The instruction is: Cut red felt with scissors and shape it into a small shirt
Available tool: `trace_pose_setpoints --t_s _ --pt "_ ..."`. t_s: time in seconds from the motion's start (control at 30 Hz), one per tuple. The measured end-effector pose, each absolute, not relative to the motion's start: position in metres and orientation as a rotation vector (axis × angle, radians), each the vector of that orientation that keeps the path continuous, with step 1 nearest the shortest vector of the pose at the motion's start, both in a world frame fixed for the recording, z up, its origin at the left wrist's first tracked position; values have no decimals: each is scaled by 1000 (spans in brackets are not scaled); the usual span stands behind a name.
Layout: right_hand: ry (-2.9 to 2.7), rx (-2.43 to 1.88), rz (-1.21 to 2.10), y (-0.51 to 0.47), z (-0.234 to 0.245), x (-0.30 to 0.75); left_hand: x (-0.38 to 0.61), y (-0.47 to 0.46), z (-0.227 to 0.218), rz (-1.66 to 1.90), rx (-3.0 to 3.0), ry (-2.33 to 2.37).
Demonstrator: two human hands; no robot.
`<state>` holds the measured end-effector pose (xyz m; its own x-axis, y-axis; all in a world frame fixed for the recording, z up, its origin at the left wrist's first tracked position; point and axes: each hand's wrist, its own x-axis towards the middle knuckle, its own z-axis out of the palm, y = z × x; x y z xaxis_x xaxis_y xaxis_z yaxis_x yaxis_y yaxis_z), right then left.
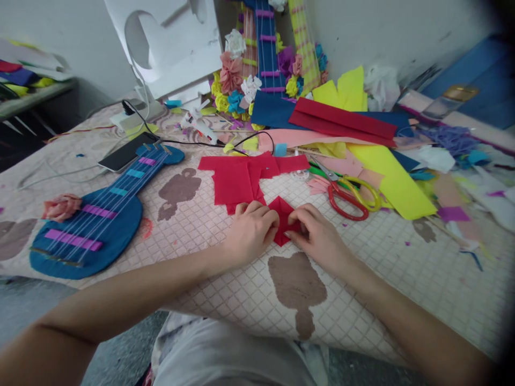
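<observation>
A small folded piece of red felt [284,214] lies on the patterned cloth near the front edge, pinched from both sides. My left hand [251,230] has its fingers curled and pressed on the piece's left side. My right hand [317,233] pinches its right side with bent fingers. Just behind them lie several larger red felt pieces [245,177], spread flat and overlapping.
Red and yellow-handled scissors [348,195] lie to the right. A blue felt guitar [96,220] with a pink flower lies at the left, a phone [124,153] behind it. A glue gun [199,126], coloured felt sheets [341,120] and felt flowers [233,80] crowd the back.
</observation>
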<state>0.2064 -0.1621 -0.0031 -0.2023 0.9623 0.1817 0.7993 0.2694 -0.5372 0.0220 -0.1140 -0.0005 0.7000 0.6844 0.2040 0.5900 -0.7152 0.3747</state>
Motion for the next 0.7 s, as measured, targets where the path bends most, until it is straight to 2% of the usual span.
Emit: trace_pose_setpoints --t_s 0.7 --pt "-2156 -1574 556 -165 3 208 14 -110 4 364 2620 913"
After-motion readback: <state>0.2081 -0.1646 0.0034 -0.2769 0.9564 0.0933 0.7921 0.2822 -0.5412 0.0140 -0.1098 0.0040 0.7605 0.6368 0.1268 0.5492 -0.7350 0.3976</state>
